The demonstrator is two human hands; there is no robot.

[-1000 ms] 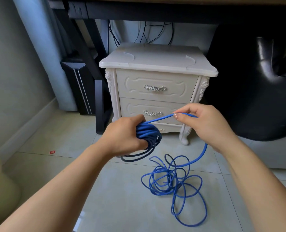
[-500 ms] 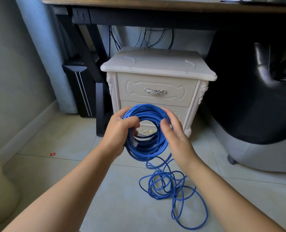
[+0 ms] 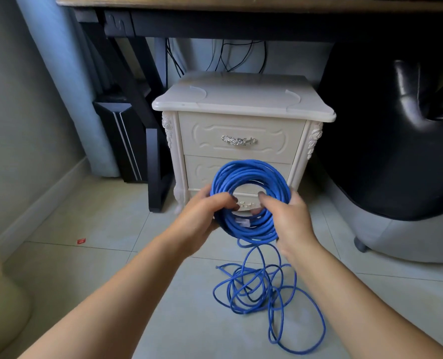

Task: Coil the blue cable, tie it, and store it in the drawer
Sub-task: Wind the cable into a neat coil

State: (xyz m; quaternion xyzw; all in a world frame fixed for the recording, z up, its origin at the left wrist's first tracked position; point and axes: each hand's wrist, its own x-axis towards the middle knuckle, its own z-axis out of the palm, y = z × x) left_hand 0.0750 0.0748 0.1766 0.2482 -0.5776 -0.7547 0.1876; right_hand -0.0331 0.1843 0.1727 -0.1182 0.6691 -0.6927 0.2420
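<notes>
Item 1, blue cable point(image 3: 251, 174): I am holding its wound part up as 1 upright ring of many turns, in front of the lower drawer point(image 3: 202, 171) of the cream nightstand point(image 3: 241, 99). The unwound rest is hanging from the bottom of the ring and lying as a loose tangle point(image 3: 256, 288) on the tiled floor point(image 3: 98, 224), between my forearms. A small whitish piece point(image 3: 242, 222) is showing among the lower strands; whether it is carrying any print I cannot tell.

Item 2, left hand point(image 3: 202, 216): I am gripping the ring's left side, fingers curling round the bundle and into the opening, forearm reaching in from the bottom left.

Item 3, right hand point(image 3: 290, 218): I am gripping the ring's lower right side, fingers curling round the strands into the opening, back of the hand facing me, forearm coming in from the bottom right.

Item 4, nightstand: 2 drawers, both sitting closed. The top drawer point(image 3: 241, 130) is carrying 1 ornate silver handle point(image 3: 238, 140); part of the lower drawer's handle is showing through the ring.

Item 5, surroundings: a dark desk point(image 3: 215, 24) is standing over the nightstand, a black chair point(image 3: 396, 151) is sitting to its right, and 1 red scrap point(image 3: 81, 241) is lying on the floor to the left, its print too small to read
</notes>
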